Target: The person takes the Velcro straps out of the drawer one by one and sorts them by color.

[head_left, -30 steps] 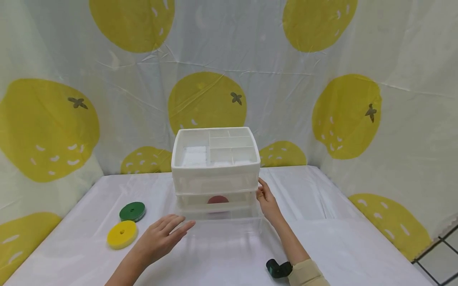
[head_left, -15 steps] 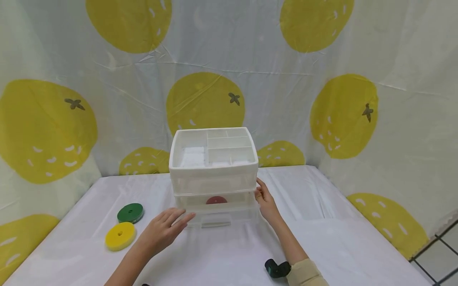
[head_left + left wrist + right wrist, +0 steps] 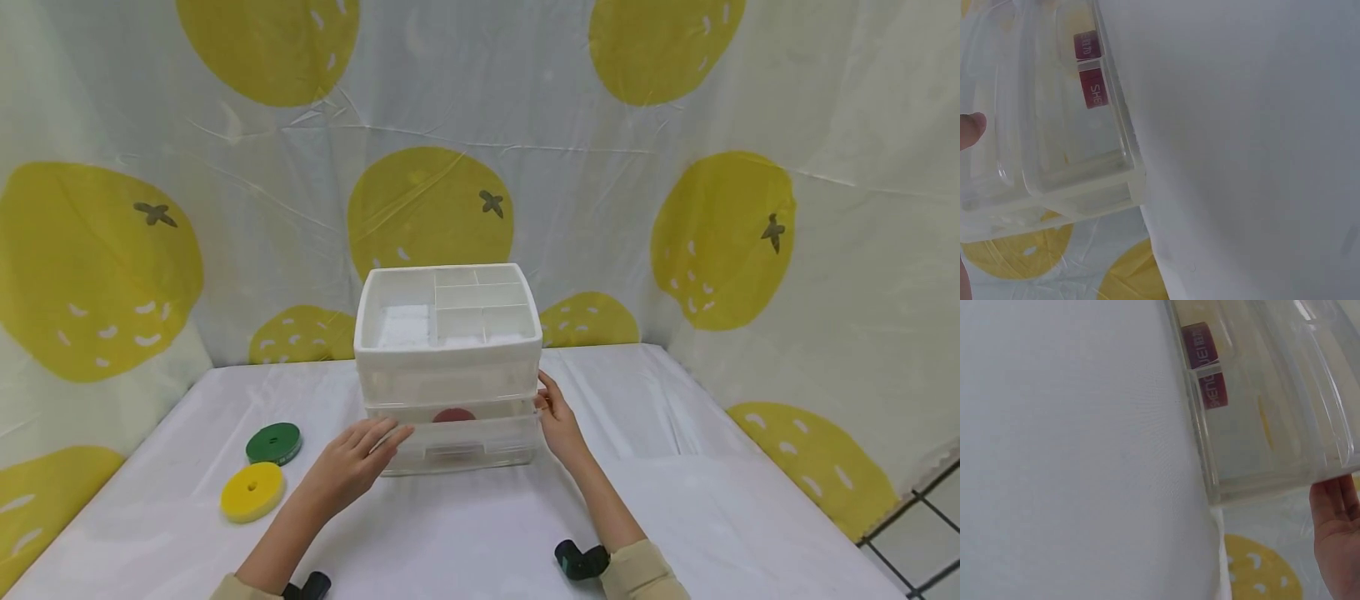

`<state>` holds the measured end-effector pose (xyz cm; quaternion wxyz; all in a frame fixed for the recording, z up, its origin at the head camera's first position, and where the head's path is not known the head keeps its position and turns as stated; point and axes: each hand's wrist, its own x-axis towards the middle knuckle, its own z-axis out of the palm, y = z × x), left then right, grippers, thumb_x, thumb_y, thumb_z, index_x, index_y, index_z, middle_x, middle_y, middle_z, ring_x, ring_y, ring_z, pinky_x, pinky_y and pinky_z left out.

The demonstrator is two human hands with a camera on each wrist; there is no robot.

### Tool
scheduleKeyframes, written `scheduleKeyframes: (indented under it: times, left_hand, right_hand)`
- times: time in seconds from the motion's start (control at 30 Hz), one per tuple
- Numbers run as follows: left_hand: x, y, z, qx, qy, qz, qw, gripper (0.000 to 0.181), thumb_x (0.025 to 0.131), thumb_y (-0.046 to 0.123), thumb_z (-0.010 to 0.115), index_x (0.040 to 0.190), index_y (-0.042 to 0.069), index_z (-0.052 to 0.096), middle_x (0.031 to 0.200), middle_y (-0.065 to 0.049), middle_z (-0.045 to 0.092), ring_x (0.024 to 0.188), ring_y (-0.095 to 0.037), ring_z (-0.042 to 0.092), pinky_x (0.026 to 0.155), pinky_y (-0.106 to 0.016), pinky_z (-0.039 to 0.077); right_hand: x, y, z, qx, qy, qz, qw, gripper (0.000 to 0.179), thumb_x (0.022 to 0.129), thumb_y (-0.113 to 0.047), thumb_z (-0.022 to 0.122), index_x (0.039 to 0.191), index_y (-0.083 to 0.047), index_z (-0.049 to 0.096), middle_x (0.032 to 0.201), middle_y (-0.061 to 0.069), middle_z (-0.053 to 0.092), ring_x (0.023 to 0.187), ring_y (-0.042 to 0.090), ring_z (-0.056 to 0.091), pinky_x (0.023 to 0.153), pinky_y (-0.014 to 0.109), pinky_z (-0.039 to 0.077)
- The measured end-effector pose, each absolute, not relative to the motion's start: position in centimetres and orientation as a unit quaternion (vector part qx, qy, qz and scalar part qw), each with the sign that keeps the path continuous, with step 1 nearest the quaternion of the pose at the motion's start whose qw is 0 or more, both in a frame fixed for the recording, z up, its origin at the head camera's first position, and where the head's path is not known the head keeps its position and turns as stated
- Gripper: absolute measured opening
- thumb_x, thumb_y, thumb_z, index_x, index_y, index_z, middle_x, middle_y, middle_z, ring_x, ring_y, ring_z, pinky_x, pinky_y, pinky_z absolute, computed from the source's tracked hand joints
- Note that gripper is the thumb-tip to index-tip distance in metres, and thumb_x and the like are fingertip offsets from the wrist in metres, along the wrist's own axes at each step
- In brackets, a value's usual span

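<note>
A white plastic drawer unit [image 3: 450,375] with a divided top tray stands upright mid-table. Its clear lower drawer [image 3: 455,454] sits in line with the body. Through the plastic shows a dark red disc [image 3: 453,414]; white lettering marks the red item [image 3: 1093,89] in both wrist views. My left hand [image 3: 351,462], fingers extended, is at the unit's front left corner; whether it touches is unclear. In the left wrist view a thumb [image 3: 971,130] overlaps the unit's front. Straight fingers of my right hand [image 3: 1338,531] rest against the unit's right side.
A green disc [image 3: 273,443] and a yellow disc [image 3: 252,492] lie on the white-covered table [image 3: 465,533], left of the unit. Behind hangs a fruit-patterned curtain [image 3: 570,208]. Black wrist devices [image 3: 582,561] are at both wrists.
The lower drawer, which stuck out toward me, has slid back into the unit. My left hand has shifted slightly forward beside it; my right hand has stayed at the unit's right side.
</note>
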<state>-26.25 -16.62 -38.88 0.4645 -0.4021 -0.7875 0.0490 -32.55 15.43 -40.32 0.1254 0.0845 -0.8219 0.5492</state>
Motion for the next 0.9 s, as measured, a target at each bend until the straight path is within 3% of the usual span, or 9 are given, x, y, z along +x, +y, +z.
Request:
scheduleKeyframes:
  times: [0.23, 0.5, 0.9]
  left_hand:
    - [-27.2, -16.7, -39.1, -0.410, -0.754, 0.078, 0.508, 0.039, 0.101, 0.018, 0.022, 0.117, 0.011, 0.056, 0.109, -0.003, 0.055, 0.100, -0.018, 0.051, 0.085, -0.028, 0.046]
    - [-27.6, -16.7, -39.1, -0.401, -0.760, 0.109, 0.500, 0.042, 0.101, 0.012, 0.017, 0.120, 0.010, 0.054, 0.107, -0.004, 0.052, 0.099, -0.018, 0.049, 0.085, -0.027, 0.046]
    - [-28.0, -16.6, -39.2, -0.383, -0.776, 0.110, 0.489, 0.043, 0.102, 0.018, 0.015, 0.122, 0.013, 0.053, 0.102, -0.001, 0.052, 0.092, -0.016, 0.050, 0.084, -0.026, 0.046]
  right_hand:
    - [-32.5, 15.4, -40.4, 0.090, -0.816, 0.557, 0.124, 0.044, 0.096, -0.006, 0.038, 0.139, -0.015, 0.033, 0.107, 0.013, 0.048, 0.098, 0.022, 0.049, 0.083, 0.033, 0.045]
    - [-32.5, 15.5, -40.1, 0.092, -0.821, 0.546, 0.139, 0.042, 0.097, -0.008, 0.038, 0.137, -0.017, 0.035, 0.105, 0.013, 0.050, 0.090, 0.016, 0.047, 0.078, 0.027, 0.043]
    - [-32.6, 15.5, -40.3, 0.095, -0.822, 0.546, 0.132, 0.040, 0.097, -0.015, 0.039, 0.137, -0.017, 0.036, 0.103, 0.011, 0.050, 0.085, 0.010, 0.045, 0.080, 0.026, 0.044]
